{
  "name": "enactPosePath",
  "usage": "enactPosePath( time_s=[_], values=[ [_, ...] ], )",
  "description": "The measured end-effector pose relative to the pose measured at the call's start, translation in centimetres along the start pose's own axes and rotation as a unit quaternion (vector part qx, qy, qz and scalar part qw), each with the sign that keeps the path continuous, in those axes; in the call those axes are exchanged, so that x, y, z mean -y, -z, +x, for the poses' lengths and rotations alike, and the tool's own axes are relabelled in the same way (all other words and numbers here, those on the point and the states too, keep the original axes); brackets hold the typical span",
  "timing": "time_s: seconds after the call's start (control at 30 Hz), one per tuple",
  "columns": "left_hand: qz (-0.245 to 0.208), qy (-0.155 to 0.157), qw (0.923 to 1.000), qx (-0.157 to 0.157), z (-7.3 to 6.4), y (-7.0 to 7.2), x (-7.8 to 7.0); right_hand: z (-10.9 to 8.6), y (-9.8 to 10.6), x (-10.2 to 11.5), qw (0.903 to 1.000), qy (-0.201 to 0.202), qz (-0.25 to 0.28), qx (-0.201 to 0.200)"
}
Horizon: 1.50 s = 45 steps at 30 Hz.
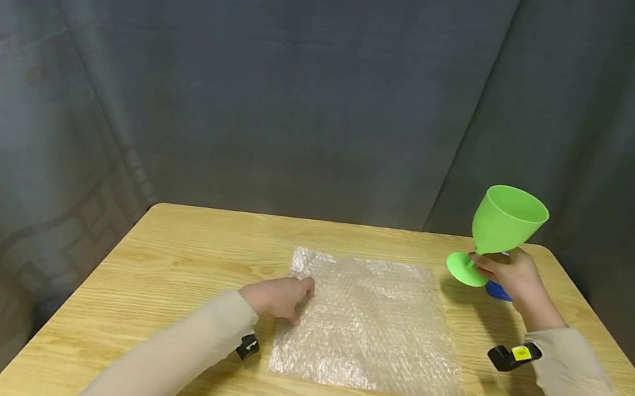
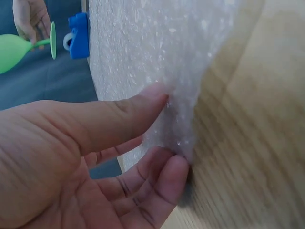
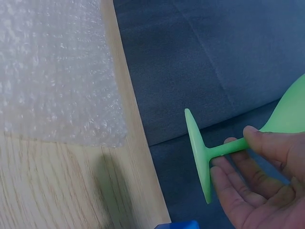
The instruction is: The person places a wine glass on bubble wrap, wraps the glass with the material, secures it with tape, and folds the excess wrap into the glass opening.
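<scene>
Left hand (image 1: 280, 295): fingers pinch bubble wrap (image 1: 371, 326), its nine o'clock, presumably steadying. Right hand (image 1: 513, 274): fingers pinch green goblet (image 1: 505, 222) stem, wrap's two o'clock.

Left fingers (image 2: 174, 174) touch bubble wrap (image 2: 138, 52) by its edge — green goblet (image 2: 13, 50), blue tape dispenser (image 2: 80, 42) beyond.

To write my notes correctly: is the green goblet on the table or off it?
Off: the right hand holds the green goblet by its stem, its base clear of the table.
</scene>
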<state>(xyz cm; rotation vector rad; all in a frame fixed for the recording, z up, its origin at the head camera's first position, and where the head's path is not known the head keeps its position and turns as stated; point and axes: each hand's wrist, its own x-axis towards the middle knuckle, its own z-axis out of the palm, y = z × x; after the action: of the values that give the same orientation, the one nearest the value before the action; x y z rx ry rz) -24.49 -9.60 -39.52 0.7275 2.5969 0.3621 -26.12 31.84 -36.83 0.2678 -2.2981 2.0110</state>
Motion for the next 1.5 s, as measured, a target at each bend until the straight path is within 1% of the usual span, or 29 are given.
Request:
enactPosePath(
  time_s=[0.13, 0.27, 0.43, 0.57, 0.77, 0.83, 0.93, 1.03, 1.1, 1.23, 1.3, 1.37, 1.5],
  values=[
    [-0.002, 0.007, 1.0000, -0.004, -0.4, -0.2, -0.2, 0.1, 0.1, -0.1, 1.0000, 0.000, 0.003, 0.000],
    [-0.001, 0.009, 0.9999, -0.013, -0.7, -0.3, 0.0, 0.3, 0.1, 0.0, 1.0000, -0.002, -0.005, 0.004],
    [0.000, 0.002, 0.9997, -0.026, -1.0, -0.5, 0.5, 0.4, -0.2, 0.2, 0.9998, -0.002, -0.017, 0.010],
    [0.002, -0.003, 0.9995, -0.030, -1.0, -0.4, 0.6, 0.4, -0.4, 0.3, 0.9999, 0.000, -0.013, 0.009],
    [0.030, -0.007, 0.9991, -0.028, -1.2, -0.3, 0.1, 0.3, -0.5, 0.1, 0.9997, -0.006, -0.022, 0.011],
    [0.044, -0.009, 0.9985, -0.030, -1.2, -0.3, -0.1, 0.2, -0.4, 0.2, 0.9993, -0.004, -0.037, 0.008],
    [0.057, -0.008, 0.9969, -0.052, -1.2, -0.1, -0.5, 0.0, -0.2, 0.3, 0.9988, 0.000, -0.048, 0.003],
    [0.059, -0.009, 0.9956, -0.072, -1.3, 0.2, -0.9, -0.1, -0.1, 0.3, 0.9980, -0.001, -0.063, -0.003],
    [0.052, -0.007, 0.9967, -0.062, -1.4, 0.4, -1.1, -0.2, 0.0, 0.3, 0.9975, -0.005, -0.070, -0.005],
    [0.044, 0.006, 0.9990, -0.007, -1.6, 0.4, -1.2, -0.3, 0.1, 0.4, 0.9966, -0.008, -0.082, -0.006],
    [0.046, 0.016, 0.9988, 0.011, -1.6, 0.2, -1.1, -0.3, 0.1, 0.6, 0.9969, -0.006, -0.078, -0.006],
    [0.052, 0.025, 0.9982, 0.019, -1.5, 0.2, -1.0, -0.3, 0.2, 0.8, 0.9982, -0.006, -0.059, -0.005],
    [0.063, 0.036, 0.9972, 0.019, -1.5, 0.0, -0.6, -0.2, 0.0, 0.6, 0.9979, -0.010, -0.064, -0.004]
  ],
)
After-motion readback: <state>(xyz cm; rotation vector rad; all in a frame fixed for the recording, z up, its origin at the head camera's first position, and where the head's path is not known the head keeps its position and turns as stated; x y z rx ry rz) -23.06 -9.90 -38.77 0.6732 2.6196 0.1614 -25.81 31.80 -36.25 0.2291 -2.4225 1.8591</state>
